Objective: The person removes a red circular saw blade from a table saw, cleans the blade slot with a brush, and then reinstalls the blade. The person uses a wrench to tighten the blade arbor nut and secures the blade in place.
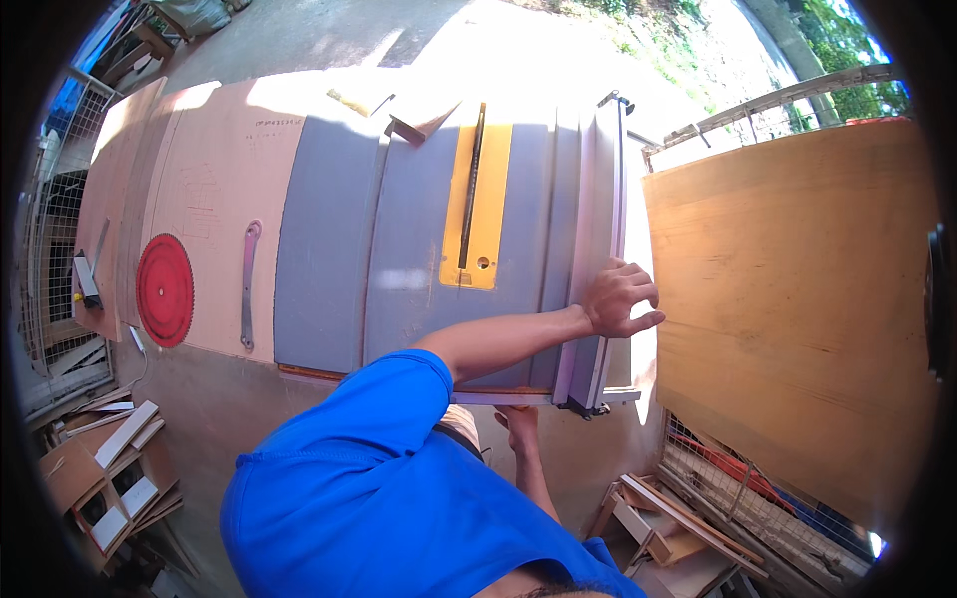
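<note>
My left hand (623, 297) reaches across the saw table (419, 219), fingers bent over the long metal fence (603, 179) at its right side. Below it, my right hand (516, 424) is curled at the front rail (498, 399), partly hidden under it; what it holds is unclear. Left of the fence lie the yellow throat plate (493, 199) and the dark slot with the blade (474, 179), with a small angled piece (419, 125) near the far edge.
At left, a pink board (209, 179) holds a red circular blade (164, 289), a wrench (249, 284) and a square (88, 279). A large plywood panel (788, 299) stands at right. Wood offcuts lie lower left (130, 439) and lower right (658, 518). Wire mesh borders the left.
</note>
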`<move>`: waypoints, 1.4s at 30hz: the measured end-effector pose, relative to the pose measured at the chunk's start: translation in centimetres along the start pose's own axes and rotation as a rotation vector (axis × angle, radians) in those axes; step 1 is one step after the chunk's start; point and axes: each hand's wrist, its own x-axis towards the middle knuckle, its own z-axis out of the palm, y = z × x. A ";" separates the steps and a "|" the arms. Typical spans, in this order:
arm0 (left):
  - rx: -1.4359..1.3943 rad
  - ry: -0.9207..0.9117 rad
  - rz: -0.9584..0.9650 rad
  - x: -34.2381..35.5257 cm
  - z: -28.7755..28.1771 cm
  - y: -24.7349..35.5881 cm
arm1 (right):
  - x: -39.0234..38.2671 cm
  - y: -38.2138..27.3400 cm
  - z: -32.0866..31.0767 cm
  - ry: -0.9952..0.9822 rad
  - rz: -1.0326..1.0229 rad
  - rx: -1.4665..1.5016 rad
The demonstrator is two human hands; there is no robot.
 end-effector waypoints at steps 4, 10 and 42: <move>0.008 -0.099 -0.098 1.5 3.1 0.2 | -0.5 -1.0 0.6 0.054 0.028 -0.062; -0.179 -0.044 -0.153 -0.3 -4.6 -0.1 | -0.4 -1.9 0.5 0.022 -0.014 -0.241; 1.117 0.596 -0.695 -7.4 -41.3 -10.6 | -12.3 -16.6 -0.6 -0.237 -0.363 -0.896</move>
